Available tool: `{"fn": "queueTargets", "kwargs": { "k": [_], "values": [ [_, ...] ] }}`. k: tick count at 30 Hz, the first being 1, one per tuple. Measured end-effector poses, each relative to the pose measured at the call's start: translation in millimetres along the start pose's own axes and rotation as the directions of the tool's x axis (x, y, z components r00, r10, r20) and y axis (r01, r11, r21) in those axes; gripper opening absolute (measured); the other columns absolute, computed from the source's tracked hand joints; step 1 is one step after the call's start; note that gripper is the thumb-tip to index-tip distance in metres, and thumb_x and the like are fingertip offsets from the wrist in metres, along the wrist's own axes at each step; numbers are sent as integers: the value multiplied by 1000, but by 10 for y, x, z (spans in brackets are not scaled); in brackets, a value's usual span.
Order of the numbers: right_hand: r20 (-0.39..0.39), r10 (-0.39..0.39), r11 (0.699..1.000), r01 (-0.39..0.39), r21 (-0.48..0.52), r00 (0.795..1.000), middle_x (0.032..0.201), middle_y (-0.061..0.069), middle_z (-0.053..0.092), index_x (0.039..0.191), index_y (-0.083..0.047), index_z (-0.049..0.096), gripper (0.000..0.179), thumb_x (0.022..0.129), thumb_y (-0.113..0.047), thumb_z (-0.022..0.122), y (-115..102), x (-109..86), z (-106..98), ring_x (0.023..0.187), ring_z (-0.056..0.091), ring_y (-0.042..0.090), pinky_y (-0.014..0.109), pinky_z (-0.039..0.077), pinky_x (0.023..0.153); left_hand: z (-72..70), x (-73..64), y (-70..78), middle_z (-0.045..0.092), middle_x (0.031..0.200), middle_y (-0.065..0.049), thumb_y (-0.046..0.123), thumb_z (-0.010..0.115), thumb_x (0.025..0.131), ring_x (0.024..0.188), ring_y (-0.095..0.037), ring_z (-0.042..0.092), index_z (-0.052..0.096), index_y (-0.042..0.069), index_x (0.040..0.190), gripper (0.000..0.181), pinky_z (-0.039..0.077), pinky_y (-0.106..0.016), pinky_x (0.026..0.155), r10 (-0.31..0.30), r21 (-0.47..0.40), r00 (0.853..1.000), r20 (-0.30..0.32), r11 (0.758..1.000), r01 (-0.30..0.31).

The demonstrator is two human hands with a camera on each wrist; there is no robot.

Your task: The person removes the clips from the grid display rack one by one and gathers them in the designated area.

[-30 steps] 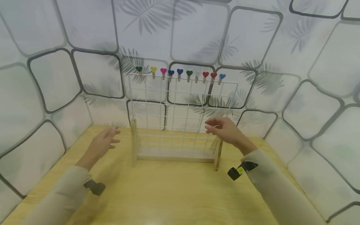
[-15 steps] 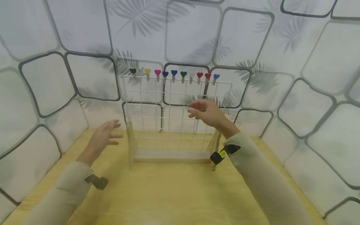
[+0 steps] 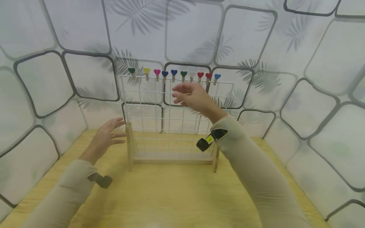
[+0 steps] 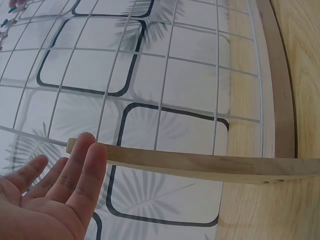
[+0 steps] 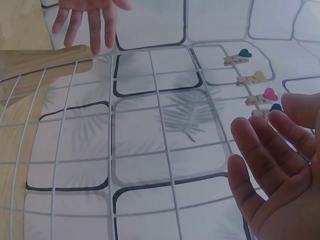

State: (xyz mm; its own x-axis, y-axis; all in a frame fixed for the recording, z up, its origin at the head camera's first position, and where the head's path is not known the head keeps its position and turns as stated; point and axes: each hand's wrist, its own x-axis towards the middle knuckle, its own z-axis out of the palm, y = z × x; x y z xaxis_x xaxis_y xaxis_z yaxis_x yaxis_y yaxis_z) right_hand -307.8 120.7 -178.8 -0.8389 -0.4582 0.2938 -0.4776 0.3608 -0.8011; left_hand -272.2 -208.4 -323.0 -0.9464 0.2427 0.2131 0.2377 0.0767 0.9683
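A white wire grid rack [image 4: 160,107] stands upright between wooden posts. Along its top wire sits a row of small wooden clothespins with hearts, among them a yellow-heart clothespin [image 3: 146,70], a pink-heart clothespin [image 3: 157,72] and a red-heart clothespin [image 3: 200,75]. My right hand [image 3: 194,98] is raised before the upper grid, just below the middle pins, fingers loosely bent and nothing held. In the right wrist view its fingertips overlap a blue-heart clothespin [image 5: 275,108]. My left hand [image 3: 106,136] hovers at the left wooden post [image 3: 129,147], fingers extended and nothing in them.
A wooden base bar [image 3: 174,160] joins the posts on the light wood tabletop [image 3: 171,193]. Patterned cloth walls [image 3: 251,34] surround the table at the back and both sides. Each sleeve carries a strapped wrist camera [image 3: 203,144].
My right hand has risen and moved left, from beside the right post to just under the clothespin row. My left hand has shifted slightly up and right, closer to the left post.
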Motion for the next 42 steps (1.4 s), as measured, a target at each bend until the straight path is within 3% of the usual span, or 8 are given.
{"fn": "queueTargets", "kwargs": {
  "k": [8,17,22,32,38,42],
  "values": [
    [40,-92,996,92,7,995,111,3,66,120,-8,62,26,98,-22,60,-283,236,176,93,67,20,38,53,86,58,43,2,9,156,-28,44,25,106,102,-9,59,9,-5,152,69,52,-33,87,0,-46,999,32,999,2],
    [67,-116,990,110,88,991,120,3,64,127,-8,59,32,98,-22,60,-616,524,394,96,66,16,29,53,83,103,24,40,3,157,-27,42,28,106,101,-8,60,7,-4,152,69,52,-33,87,0,-112,999,32,994,4],
    [39,-117,992,115,61,992,121,3,62,129,-7,58,33,98,-20,60,-742,653,492,94,65,14,27,53,80,109,20,42,4,157,-27,47,28,105,101,-8,60,7,-5,152,73,52,-33,87,-4,-134,1000,26,991,8],
    [0,4,999,-4,-45,1000,122,-1,62,133,-12,56,34,99,-20,58,-851,848,615,89,66,14,25,55,72,119,60,40,7,157,-27,52,26,104,100,-6,59,9,-7,151,78,51,-33,89,17,-184,1000,10,983,-15],
    [-42,75,975,-82,-206,996,121,-5,62,133,-16,57,33,101,-23,53,-870,926,689,78,67,10,22,54,66,108,74,-12,9,156,-27,54,25,102,100,-9,60,17,-5,151,77,51,-35,90,20,-239,1000,-4,971,-20],
    [-80,91,959,-109,-260,993,120,-6,63,129,-18,60,29,101,-24,53,-856,953,727,71,67,8,21,54,64,104,80,-45,9,156,-27,54,25,102,103,-12,60,18,-4,151,76,51,-36,91,19,-246,1000,-4,969,-20]
  ]
}}
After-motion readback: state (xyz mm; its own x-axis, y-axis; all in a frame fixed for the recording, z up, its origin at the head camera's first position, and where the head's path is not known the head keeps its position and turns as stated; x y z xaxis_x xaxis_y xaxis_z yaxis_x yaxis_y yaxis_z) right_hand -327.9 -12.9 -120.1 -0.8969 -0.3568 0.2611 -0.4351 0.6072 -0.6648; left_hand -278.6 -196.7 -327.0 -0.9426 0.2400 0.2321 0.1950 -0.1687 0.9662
